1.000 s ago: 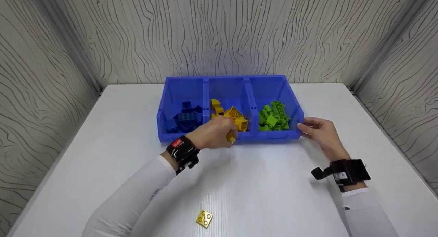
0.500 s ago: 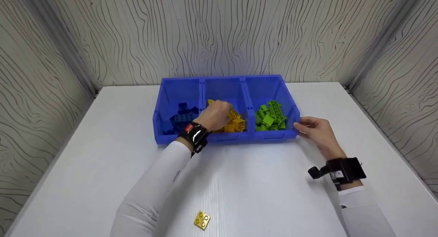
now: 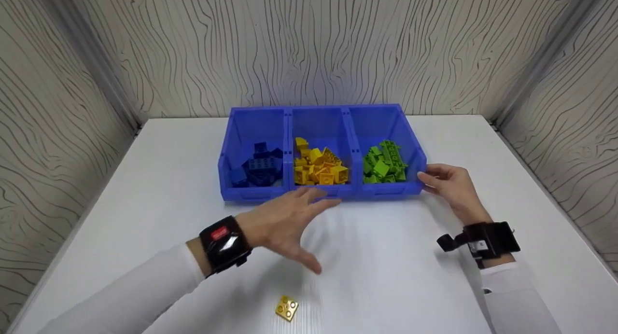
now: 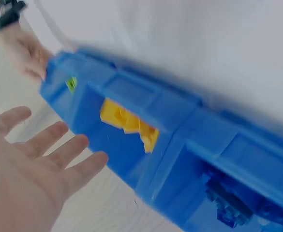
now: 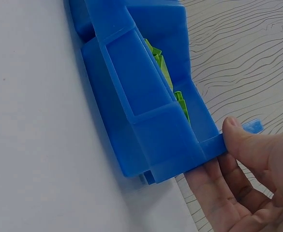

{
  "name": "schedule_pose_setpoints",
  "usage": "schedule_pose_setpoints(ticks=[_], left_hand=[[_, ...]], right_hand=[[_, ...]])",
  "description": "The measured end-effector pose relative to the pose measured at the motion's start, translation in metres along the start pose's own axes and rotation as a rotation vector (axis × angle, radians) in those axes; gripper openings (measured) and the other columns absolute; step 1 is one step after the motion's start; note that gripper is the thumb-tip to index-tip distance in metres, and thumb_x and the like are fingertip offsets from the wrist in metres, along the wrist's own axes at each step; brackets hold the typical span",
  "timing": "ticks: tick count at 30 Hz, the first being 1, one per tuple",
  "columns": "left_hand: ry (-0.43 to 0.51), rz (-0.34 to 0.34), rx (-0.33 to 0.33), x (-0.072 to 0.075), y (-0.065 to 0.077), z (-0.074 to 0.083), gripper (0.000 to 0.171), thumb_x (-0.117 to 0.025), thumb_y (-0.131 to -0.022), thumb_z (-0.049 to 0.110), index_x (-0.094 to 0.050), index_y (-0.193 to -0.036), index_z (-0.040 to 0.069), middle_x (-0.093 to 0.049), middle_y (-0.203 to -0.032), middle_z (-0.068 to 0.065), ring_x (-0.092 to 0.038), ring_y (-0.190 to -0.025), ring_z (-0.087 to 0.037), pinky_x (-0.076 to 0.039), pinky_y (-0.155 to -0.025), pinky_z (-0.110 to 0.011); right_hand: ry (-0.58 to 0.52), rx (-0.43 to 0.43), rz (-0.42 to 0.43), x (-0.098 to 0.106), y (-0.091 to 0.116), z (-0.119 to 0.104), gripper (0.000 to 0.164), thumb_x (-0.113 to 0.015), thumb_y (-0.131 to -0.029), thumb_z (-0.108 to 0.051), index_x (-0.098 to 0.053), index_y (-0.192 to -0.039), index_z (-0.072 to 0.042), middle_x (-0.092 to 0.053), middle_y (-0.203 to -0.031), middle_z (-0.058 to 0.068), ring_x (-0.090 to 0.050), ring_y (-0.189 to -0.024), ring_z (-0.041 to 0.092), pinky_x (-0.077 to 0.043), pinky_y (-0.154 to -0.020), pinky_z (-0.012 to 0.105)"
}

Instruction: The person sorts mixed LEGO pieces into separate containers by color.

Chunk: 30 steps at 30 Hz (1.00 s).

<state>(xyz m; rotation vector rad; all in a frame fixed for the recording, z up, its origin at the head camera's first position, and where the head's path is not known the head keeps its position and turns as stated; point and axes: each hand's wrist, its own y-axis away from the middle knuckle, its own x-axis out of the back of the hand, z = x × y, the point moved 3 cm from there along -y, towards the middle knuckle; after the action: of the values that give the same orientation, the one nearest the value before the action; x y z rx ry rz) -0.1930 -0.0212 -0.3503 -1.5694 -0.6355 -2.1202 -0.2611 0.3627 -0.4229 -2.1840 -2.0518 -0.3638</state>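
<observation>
My left hand [image 3: 285,223] hovers in front of the blue three-compartment bin [image 3: 386,191], fingers spread and nothing in them. On the table, closer to me, lies a flat gold-yellow toy brick [image 3: 287,308] with studs up. Yellow bricks [image 3: 321,167] are heaped in the bin's middle compartment. With thumb and fingers, my right hand [image 3: 451,187] pinches the right side wall of the bin, as the right wrist view shows with the thumb [image 5: 234,133] over the rim. In the left wrist view the left fingers [image 4: 78,150] are straight.
Dark blue bricks [image 3: 263,167] fill part of the left compartment and green bricks [image 3: 385,162] part of the right one. The white table [image 3: 386,276] ends at patterned panels [image 3: 309,44] behind and on both sides.
My left hand dipped into the middle compartment with a yellow brick, let it go there, then came back toward me with spread fingers. The right hand stays on the bin's side.
</observation>
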Motion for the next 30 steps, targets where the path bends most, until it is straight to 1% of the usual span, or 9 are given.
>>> schedule_pose_setpoints(ticks=[4,7,9,12,15,17,21,26,30], left_hand=[[0.037,-0.114,-0.047,-0.025,0.03,0.011,0.11,-0.076,-0.06,0.074,-0.021,-0.151,0.043,-0.033,-0.153,-0.006,-0.042,-0.134,-0.027,-0.049,-0.104,-0.048],[0.108,-0.199,-0.075,-0.046,0.045,0.015,0.093,-0.081,-0.064,0.062,-0.035,-0.143,0.046,-0.043,-0.141,0.001,-0.048,-0.118,-0.017,-0.055,-0.089,-0.033],[0.172,-0.243,-0.098,-0.061,0.051,0.016,0.077,-0.082,-0.067,0.055,-0.047,-0.134,0.046,-0.049,-0.129,0.005,-0.049,-0.105,-0.009,-0.052,-0.079,-0.023],[0.236,-0.256,-0.138,-0.079,0.056,0.022,0.046,-0.083,-0.073,0.038,-0.064,-0.114,0.039,-0.055,-0.109,0.01,-0.047,-0.092,-0.001,-0.045,-0.069,-0.012],[0.228,-0.225,-0.175,-0.088,0.056,0.03,0.024,-0.082,-0.072,0.024,-0.071,-0.093,0.03,-0.055,-0.093,0.013,-0.046,-0.083,0.002,-0.043,-0.065,-0.008],[0.225,-0.211,-0.179,-0.089,0.054,0.032,0.021,-0.083,-0.069,0.016,-0.071,-0.084,0.026,-0.054,-0.086,0.014,-0.046,-0.079,0.003,-0.043,-0.064,-0.007],[0.216,-0.206,-0.147,-0.079,0.045,0.03,0.025,-0.082,-0.065,0.009,-0.071,-0.082,0.024,-0.054,-0.083,0.014,-0.046,-0.077,0.002,-0.043,-0.065,-0.009],[0.171,-0.158,-0.134,-0.054,0.022,0.024,0.024,-0.082,-0.066,0.009,-0.072,-0.084,0.022,-0.056,-0.087,0.011,-0.049,-0.079,-0.001,-0.045,-0.069,-0.011],[0.138,-0.083,-0.15,-0.032,-0.002,0.017,0.022,-0.082,-0.069,0.008,-0.074,-0.089,0.017,-0.061,-0.091,0.006,-0.053,-0.081,-0.005,-0.048,-0.07,-0.011]], right_hand=[[0.017,-0.004,0.0,0.0,0.0,0.0,0.058,-0.073,-0.086,-0.03,-0.054,-0.128,0.006,-0.066,-0.097,-0.011,-0.067,-0.092,0.003,-0.059,-0.085,0.02],[0.025,-0.008,0.0,0.0,0.0,-0.001,0.059,-0.072,-0.087,-0.031,-0.054,-0.129,0.006,-0.066,-0.099,-0.011,-0.066,-0.092,0.002,-0.059,-0.085,0.02],[0.021,-0.012,0.003,0.0,0.0,-0.001,0.059,-0.072,-0.087,-0.031,-0.054,-0.129,0.005,-0.066,-0.098,-0.011,-0.066,-0.092,0.003,-0.059,-0.085,0.02],[0.01,-0.02,0.0,0.0,-0.001,0.0,0.059,-0.073,-0.086,-0.03,-0.054,-0.129,0.006,-0.066,-0.098,-0.011,-0.066,-0.092,0.003,-0.059,-0.086,0.02],[-0.007,-0.014,-0.001,0.001,-0.001,0.0,0.058,-0.073,-0.086,-0.028,-0.054,-0.129,0.006,-0.067,-0.097,-0.011,-0.067,-0.091,0.003,-0.059,-0.086,0.02],[-0.013,0.0,-0.004,0.001,-0.001,0.001,0.056,-0.073,-0.086,-0.027,-0.055,-0.128,0.006,-0.067,-0.096,-0.011,-0.067,-0.09,0.003,-0.059,-0.085,0.02],[-0.041,0.026,-0.006,0.001,-0.001,0.002,0.051,-0.074,-0.086,-0.024,-0.058,-0.124,0.006,-0.068,-0.094,-0.011,-0.068,-0.089,0.004,-0.06,-0.083,0.022],[-0.035,0.019,-0.007,0.0,-0.001,0.001,0.054,-0.074,-0.086,-0.025,-0.057,-0.125,0.007,-0.068,-0.095,-0.01,-0.068,-0.09,0.005,-0.059,-0.085,0.022],[-0.016,0.008,-0.009,0.001,0.0,0.0,0.057,-0.073,-0.086,-0.027,-0.055,-0.127,0.008,-0.068,-0.096,-0.01,-0.067,-0.091,0.005,-0.059,-0.086,0.022]])
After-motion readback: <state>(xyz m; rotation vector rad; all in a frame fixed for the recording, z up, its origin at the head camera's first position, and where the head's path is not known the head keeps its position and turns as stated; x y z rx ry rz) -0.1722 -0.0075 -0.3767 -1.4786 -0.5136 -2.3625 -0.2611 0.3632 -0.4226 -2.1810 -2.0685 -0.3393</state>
